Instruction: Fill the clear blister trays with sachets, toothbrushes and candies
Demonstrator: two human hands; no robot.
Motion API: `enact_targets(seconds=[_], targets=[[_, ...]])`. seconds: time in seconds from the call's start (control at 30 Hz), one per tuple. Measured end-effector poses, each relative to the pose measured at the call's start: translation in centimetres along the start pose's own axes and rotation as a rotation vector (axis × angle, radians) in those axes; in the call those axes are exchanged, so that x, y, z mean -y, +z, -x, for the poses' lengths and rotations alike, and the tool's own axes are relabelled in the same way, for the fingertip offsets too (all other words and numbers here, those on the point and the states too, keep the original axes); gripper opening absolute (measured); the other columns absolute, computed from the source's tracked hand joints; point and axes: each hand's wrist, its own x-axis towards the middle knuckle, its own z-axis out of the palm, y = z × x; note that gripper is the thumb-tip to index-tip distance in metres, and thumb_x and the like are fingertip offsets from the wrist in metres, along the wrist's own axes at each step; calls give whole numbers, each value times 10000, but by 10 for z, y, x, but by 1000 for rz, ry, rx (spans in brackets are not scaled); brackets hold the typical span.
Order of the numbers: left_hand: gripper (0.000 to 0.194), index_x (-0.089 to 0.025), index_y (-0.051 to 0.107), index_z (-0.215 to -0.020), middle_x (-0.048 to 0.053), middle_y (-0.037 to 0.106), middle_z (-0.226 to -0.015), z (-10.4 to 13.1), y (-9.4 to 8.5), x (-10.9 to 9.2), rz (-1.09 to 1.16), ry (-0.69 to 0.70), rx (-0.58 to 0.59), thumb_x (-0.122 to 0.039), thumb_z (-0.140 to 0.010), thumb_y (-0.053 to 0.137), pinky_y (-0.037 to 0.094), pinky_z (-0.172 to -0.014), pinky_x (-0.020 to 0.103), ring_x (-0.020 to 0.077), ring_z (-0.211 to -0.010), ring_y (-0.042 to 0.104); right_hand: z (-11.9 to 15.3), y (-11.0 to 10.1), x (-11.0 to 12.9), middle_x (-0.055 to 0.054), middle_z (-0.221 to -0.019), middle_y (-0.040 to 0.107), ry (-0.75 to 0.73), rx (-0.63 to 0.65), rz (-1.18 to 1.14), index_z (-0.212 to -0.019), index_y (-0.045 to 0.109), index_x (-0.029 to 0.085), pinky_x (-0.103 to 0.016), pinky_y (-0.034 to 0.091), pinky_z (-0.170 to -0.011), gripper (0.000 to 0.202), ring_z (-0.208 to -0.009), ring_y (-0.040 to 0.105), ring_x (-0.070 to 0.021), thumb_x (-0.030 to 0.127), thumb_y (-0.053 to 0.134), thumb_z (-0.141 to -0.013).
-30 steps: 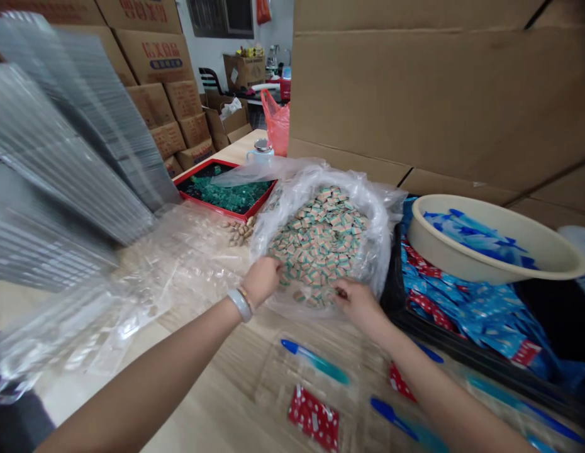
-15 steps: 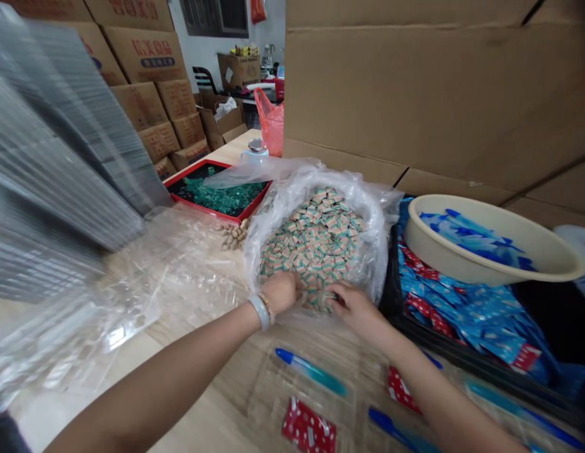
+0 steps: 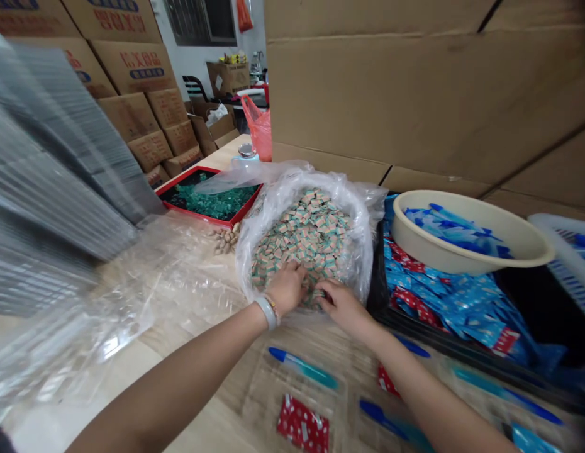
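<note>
A clear plastic bag (image 3: pixel 245 251) stands with its mouth wide, full of small beige-and-green packets (image 3: pixel 311 229). Both hands reach into its near side. My left hand (image 3: pixel 287 289), with a pale bangle at the wrist, has its fingers curled down among the packets; what they hold is hidden. Just to its right, my right hand (image 3: pixel 342 306) has thumb and fingers bent together over the packets and seems to pinch some of them. Below the hands lie clear plastic trays holding a blue pen-shaped item (image 3: pixel 302 367) and a red dotted sachet (image 3: pixel 304 423).
Stacked clear trays (image 3: pixel 61 151) rise at left, with loose plastic (image 3: pixel 146 296) beside them. A red-rimmed tray (image 3: pixel 210 217) holds green pieces. On the right, a cream basin (image 3: pixel 453 255) of blue items sits over blue sachets (image 3: pixel 462 302). Cardboard (image 3: pixel 391 88) walls the back.
The view has shifted slightly. My left hand has moved up and in over the packets, closer to the right hand. My right hand stays at the bag's near right, fingers still bent.
</note>
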Motion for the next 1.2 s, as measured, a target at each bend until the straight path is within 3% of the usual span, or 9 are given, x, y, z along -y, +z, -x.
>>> enact_targets(seconds=[0.23, 0.43, 0.67, 0.73, 0.83, 0.93, 1.03, 1.2], targets=[[250, -186, 561, -955, 57, 565, -900, 9, 7, 0, 194, 96, 1, -131, -726, 478, 358, -816, 288, 192, -899, 484, 1, 0, -2, -35, -838, 546, -60, 19, -76, -790, 556, 177, -292, 393, -751, 176, -836, 500, -160, 59, 478, -686], [200, -180, 621, -824, 59, 574, -849, 13, 12, 2, 251, 129, 54, -152, -760, 433, 365, -797, 268, 179, -858, 492, 5, -4, -2, -30, -792, 582, -93, 76, -60, -775, 576, 176, -301, 385, -756, 177, -811, 513, -162, 53, 493, -678], [283, -202, 622, -933, 35, 626, -876, 12, 12, 5, 355, 144, 13, -117, -719, 458, 380, -796, 255, 163, -846, 526, 6, -4, -5, -29, -814, 605, -111, 84, -95, -789, 597, 180, -303, 387, -766, 178, -828, 525, -159, 72, 503, -684], [261, -194, 638, -898, 34, 638, -850, 8, 6, 11, 387, 95, -36, -128, -704, 477, 388, -789, 256, 163, -825, 534, 7, -4, -6, -30, -817, 609, -100, 76, -106, -792, 600, 178, -304, 389, -768, 178, -832, 528, -161, 74, 508, -680], [228, -164, 651, -850, 30, 645, -758, 1, -8, 23, 492, -85, -133, -147, -679, 501, 418, -716, 250, 155, -729, 549, 9, -5, -6, -36, -842, 611, -86, 47, -140, -808, 603, 179, -306, 395, -768, 186, -836, 530, -161, 80, 515, -678], [202, -138, 651, -802, 3, 617, -621, -4, -18, 28, 673, -218, -66, -145, -627, 550, 423, -581, 212, 122, -585, 533, 9, -6, -6, -33, -818, 608, -78, 35, -153, -795, 605, 182, -304, 401, -761, 175, -818, 532, -160, 85, 526, -672], [230, -123, 640, -805, -9, 598, -590, -9, -16, 25, 810, -267, -21, -123, -584, 581, 395, -509, 176, 98, -542, 513, 8, -6, -5, -40, -806, 603, -71, 38, -144, -787, 605, 172, -300, 406, -750, 159, -812, 533, -163, 91, 530, -673], [164, -112, 629, -754, -40, 524, -486, -20, -3, 15, 727, -306, 86, -139, -615, 545, 335, -450, 174, 77, -448, 441, 9, -6, -6, -42, -826, 599, -79, 31, -152, -803, 603, 170, -297, 409, -746, 176, -814, 531, -160, 81, 522, -675]])
